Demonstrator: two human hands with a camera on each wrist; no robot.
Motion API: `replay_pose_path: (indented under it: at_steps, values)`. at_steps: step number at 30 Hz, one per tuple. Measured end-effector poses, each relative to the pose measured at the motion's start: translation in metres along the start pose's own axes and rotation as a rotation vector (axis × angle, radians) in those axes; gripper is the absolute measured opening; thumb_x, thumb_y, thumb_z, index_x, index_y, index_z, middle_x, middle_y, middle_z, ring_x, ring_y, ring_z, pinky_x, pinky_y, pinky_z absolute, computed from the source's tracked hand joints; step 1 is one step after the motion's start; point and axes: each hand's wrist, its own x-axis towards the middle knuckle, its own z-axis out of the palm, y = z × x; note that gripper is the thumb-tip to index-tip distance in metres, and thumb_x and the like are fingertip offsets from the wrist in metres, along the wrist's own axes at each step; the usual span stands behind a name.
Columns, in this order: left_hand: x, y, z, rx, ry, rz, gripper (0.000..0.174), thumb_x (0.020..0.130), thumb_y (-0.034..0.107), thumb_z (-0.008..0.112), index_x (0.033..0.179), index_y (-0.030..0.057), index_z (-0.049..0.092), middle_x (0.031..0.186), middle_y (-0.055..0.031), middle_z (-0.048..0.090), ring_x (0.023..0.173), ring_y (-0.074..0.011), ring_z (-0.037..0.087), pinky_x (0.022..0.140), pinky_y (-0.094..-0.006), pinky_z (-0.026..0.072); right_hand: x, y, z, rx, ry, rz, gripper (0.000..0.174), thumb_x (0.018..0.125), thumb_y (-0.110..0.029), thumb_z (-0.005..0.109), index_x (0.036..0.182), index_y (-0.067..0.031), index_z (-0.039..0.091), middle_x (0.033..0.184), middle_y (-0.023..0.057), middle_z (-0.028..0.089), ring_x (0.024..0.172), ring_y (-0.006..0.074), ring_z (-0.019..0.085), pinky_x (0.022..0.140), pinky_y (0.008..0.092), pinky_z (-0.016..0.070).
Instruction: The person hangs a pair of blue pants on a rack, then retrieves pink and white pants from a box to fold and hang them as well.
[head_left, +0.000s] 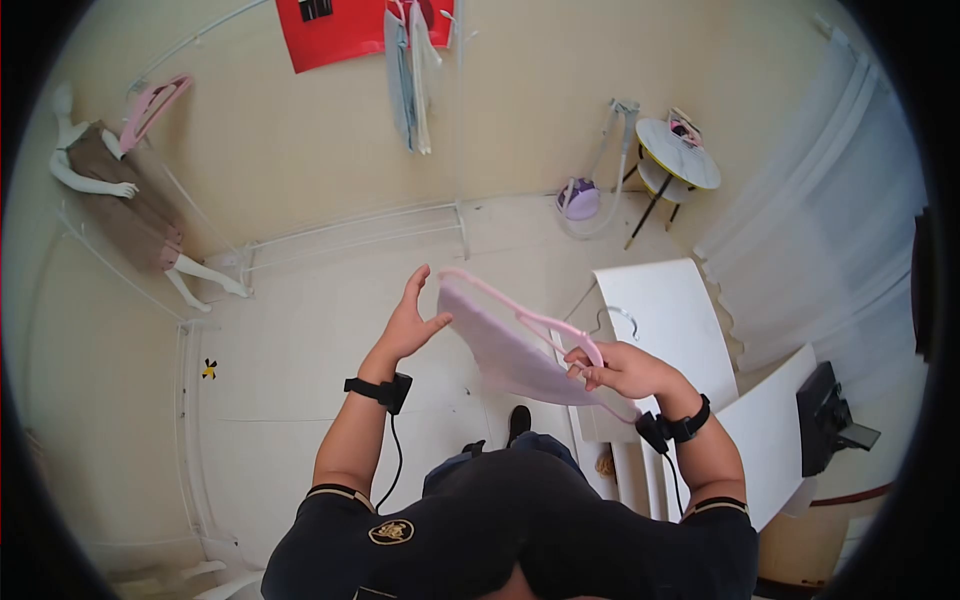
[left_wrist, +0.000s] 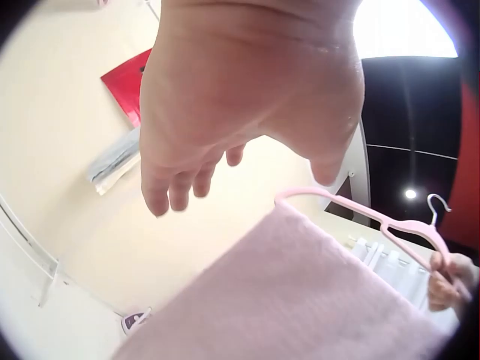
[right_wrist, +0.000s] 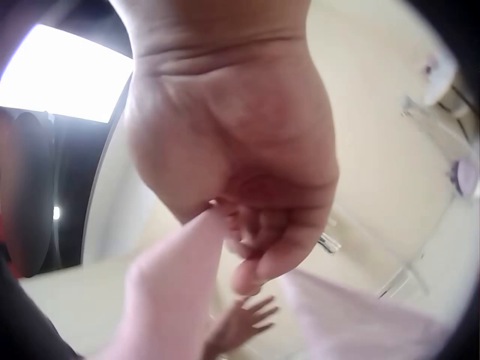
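A pink hanger (head_left: 495,291) is held up in front of the body, with a pale pink cloth (head_left: 510,355) draped from it. My right hand (head_left: 635,370) grips the hanger's right shoulder below the metal hook (head_left: 622,314), fingers curled round it as the right wrist view also shows. Beside the hanger's left end is my left hand (head_left: 405,325), its fingers extended and thumb spread, holding nothing. In the left wrist view the cloth (left_wrist: 300,289) hangs below the left hand (left_wrist: 251,90), and the thumb tip overlaps the hanger (left_wrist: 352,204).
At my right stands a white table (head_left: 670,310). A mannequin (head_left: 125,200) in a brown dress is at the far left, near another pink hanger (head_left: 155,110). Along the back wall are a white rack (head_left: 350,240), a purple steamer (head_left: 577,199) and a small round table (head_left: 677,152).
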Motion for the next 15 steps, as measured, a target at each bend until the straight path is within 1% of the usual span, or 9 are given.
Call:
replay_pose_path:
  at_steps: [1,3,4,6,7,9,11,13,15]
  values:
    - [-0.002,-0.001,-0.006,0.019,0.023,0.004,0.072,0.076,0.019,0.067,0.134,0.0055,0.027,0.128,-0.0145,0.044,0.116,-0.0258,0.044,0.096,-0.0358,0.0366,0.011,0.003,-0.005,-0.009,-0.013,-0.025,0.028,0.09,-0.016,0.044,0.113,-0.0008,0.049,0.094,0.0077,0.061,0.074,0.0154,0.059,0.072,0.0288,0.0476]
    - [-0.005,-0.001,-0.013,-0.138,-0.087,-0.015,0.053,0.077,0.017,0.067,0.124,0.0045,0.045,0.116,-0.0118,0.053,0.105,-0.0203,0.051,0.089,-0.0327,0.0416,0.033,0.011,-0.018,-0.227,0.017,-0.151,0.026,0.088,-0.012,0.045,0.111,-0.001,0.05,0.096,0.01,0.061,0.073,0.0153,0.06,0.072,0.0293,0.0476]
    - [-0.006,-0.002,-0.018,-0.119,-0.073,-0.01,0.053,0.077,0.017,0.067,0.124,0.0045,0.045,0.116,-0.0118,0.053,0.105,-0.0203,0.051,0.089,-0.0327,0.0416,0.042,0.008,-0.025,-0.206,0.04,-0.141,0.025,0.085,-0.009,0.045,0.109,-0.0021,0.051,0.094,0.0097,0.063,0.073,0.0165,0.06,0.072,0.0297,0.048]
    - [-0.007,-0.003,-0.029,-0.268,-0.214,-0.204,0.033,0.078,0.014,0.065,0.108,0.0034,0.058,0.096,-0.0074,0.061,0.088,-0.0139,0.055,0.078,-0.0279,0.0448,0.061,0.011,-0.044,-0.157,0.082,-0.16,0.025,0.085,-0.009,0.045,0.109,-0.0027,0.052,0.09,0.0084,0.063,0.073,0.017,0.06,0.071,0.0297,0.048]
    - [-0.006,0.005,-0.033,-0.248,-0.199,-0.199,0.033,0.078,0.014,0.065,0.108,0.0034,0.058,0.096,-0.0074,0.061,0.088,-0.0139,0.055,0.078,-0.0279,0.0448,0.07,0.012,-0.055,-0.106,0.126,-0.157,0.026,0.085,-0.009,0.046,0.109,-0.0034,0.052,0.086,0.0071,0.064,0.073,0.0175,0.061,0.07,0.0296,0.0481]
    - [-0.001,0.027,-0.042,-0.189,-0.199,-0.21,0.023,0.08,0.011,0.063,0.101,0.0018,0.062,0.083,-0.0038,0.062,0.076,-0.01,0.054,0.072,-0.0246,0.0449,0.092,0.025,-0.071,-0.078,0.191,-0.207,0.024,0.084,-0.011,0.048,0.107,-0.004,0.054,0.082,0.007,0.064,0.071,0.0193,0.061,0.068,0.0305,0.0478]
    - [0.01,0.044,-0.051,-0.134,-0.217,-0.231,0.024,0.08,0.011,0.062,0.103,0.0016,0.061,0.084,-0.0039,0.063,0.076,-0.0103,0.055,0.072,-0.0249,0.0451,0.12,0.033,-0.091,-0.036,0.255,-0.252,0.023,0.084,-0.013,0.051,0.104,-0.0046,0.056,0.078,0.007,0.064,0.07,0.0212,0.061,0.065,0.0314,0.0474]
    - [0.019,0.063,-0.053,-0.083,-0.235,-0.269,0.026,0.081,0.011,0.062,0.104,0.0014,0.061,0.085,-0.0041,0.063,0.077,-0.0106,0.055,0.072,-0.0253,0.0452,0.147,0.037,-0.11,-0.417,0.467,-0.36,0.023,0.081,-0.02,0.057,0.098,-0.0049,0.059,0.076,0.0099,0.063,0.066,0.0261,0.06,0.062,0.0356,0.0459]
    - [0.028,0.082,-0.048,-0.038,-0.153,-0.261,0.026,0.081,0.011,0.061,0.106,0.0013,0.061,0.084,-0.0039,0.064,0.076,-0.0107,0.056,0.07,-0.0259,0.0456,0.178,0.038,-0.127,-0.413,0.511,-0.441,0.023,0.079,-0.022,0.058,0.096,-0.0057,0.06,0.078,0.0101,0.063,0.07,0.0275,0.059,0.065,0.0381,0.0447]
